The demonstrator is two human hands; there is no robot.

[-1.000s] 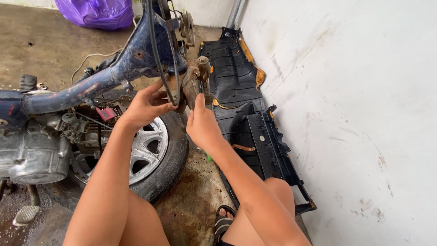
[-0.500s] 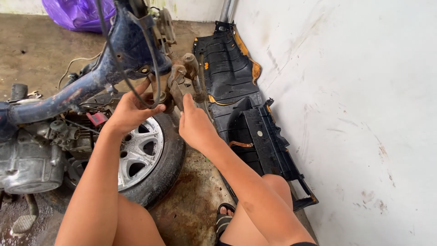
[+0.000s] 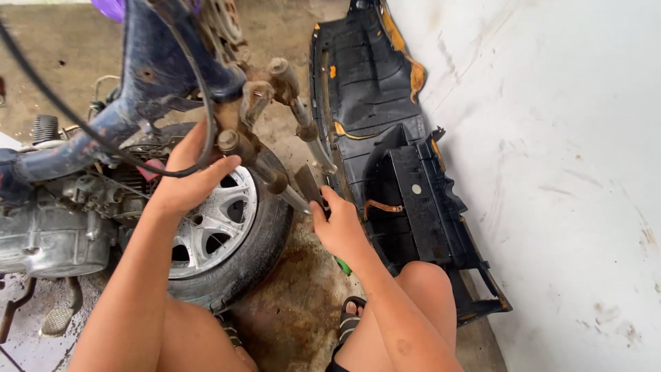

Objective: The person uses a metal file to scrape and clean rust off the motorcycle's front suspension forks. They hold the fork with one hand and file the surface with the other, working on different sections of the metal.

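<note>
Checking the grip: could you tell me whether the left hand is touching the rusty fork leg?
Touching: the head view shows the left hand wrapped around the rusty fork leg.

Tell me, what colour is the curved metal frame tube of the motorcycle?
The curved metal frame tube is dark blue, with rusty worn spots; the head view shows it.

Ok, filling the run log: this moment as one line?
left hand: on fork | right hand: holds tool | wheel below
</note>
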